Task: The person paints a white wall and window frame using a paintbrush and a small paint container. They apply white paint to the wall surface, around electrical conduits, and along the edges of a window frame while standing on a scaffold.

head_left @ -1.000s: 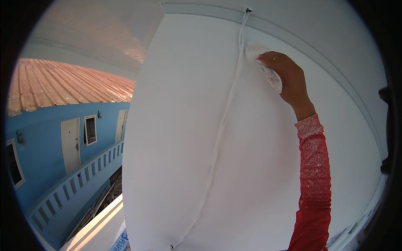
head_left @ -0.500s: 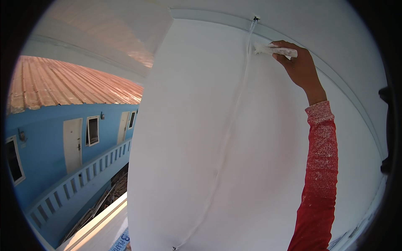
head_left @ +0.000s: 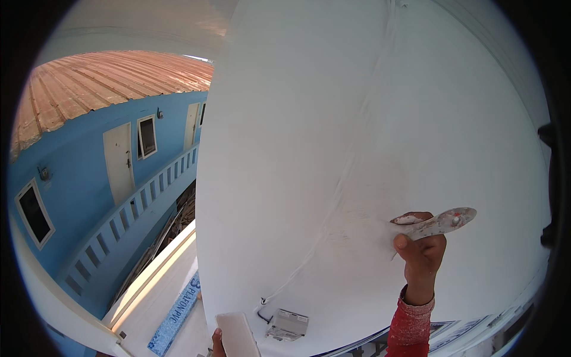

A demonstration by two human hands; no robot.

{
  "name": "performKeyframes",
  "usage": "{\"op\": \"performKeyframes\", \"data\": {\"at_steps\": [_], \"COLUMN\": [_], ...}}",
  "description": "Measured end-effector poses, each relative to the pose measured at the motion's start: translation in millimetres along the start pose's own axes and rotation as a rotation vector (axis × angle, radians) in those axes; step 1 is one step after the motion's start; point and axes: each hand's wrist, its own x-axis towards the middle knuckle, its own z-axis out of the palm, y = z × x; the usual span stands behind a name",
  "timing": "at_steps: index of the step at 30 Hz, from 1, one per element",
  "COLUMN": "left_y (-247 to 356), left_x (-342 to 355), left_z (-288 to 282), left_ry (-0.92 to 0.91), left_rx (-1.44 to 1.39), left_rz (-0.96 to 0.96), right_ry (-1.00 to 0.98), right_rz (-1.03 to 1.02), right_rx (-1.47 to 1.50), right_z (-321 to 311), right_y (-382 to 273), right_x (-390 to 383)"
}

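Note:
My right hand [head_left: 423, 250] grips a putty knife [head_left: 449, 221] by its white-smeared handle, which points out to the right. The blade side is toward the white wall [head_left: 285, 149], and its edge is mostly hidden by my fingers. At the lower edge, my left hand [head_left: 217, 344] shows only a thumb and a little of the fingers, closed on a pale rectangular board with rounded corners [head_left: 237, 334]. A long whitish seam line [head_left: 340, 187] runs down the wall, left of my right hand. Fresh-looking smears [head_left: 357, 221] lie between the seam and the knife.
A grey box [head_left: 288, 325] with a dark cable sits low by the wall, under the seam's end. A long blue printed package [head_left: 173, 315] lies on a ledge at lower left. Beyond it stands a blue building [head_left: 77, 143] with a balcony railing [head_left: 125, 220] and rusty roof.
My right hand has come down from the top of the wall with the putty knife, whose handle now tilts up to the right. The view has dropped; my left hand and the board now show.

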Motion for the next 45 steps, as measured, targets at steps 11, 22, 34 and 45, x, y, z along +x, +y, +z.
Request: {"op": "performKeyframes", "data": {"at_steps": [11,22,34,45], "left_y": [87.3,108.0,-62.6,-163.6], "left_x": [46.4,84.4,82.8,92.0], "left_z": [37.6,103.5,191.8,230.7], "left_ry": [0.019,-0.234,-0.235,-0.26], "left_rx": [0.307,0.315,0.482,0.519], "left_rz": [-0.164,-0.533,-0.72,-0.771], "right_ry": [0.199,0.816,0.843,0.867], "right_rz": [1.04,1.072,0.871,0.928], "right_rx": [0.383,0.512,0.105,-0.168], "right_z": [95.5,63.3,-43.7,-137.6], "right_y": [119.2,79.6,49.1,27.8], "right_x": [-139.8,-162.8,-196.0,-222.7]}}
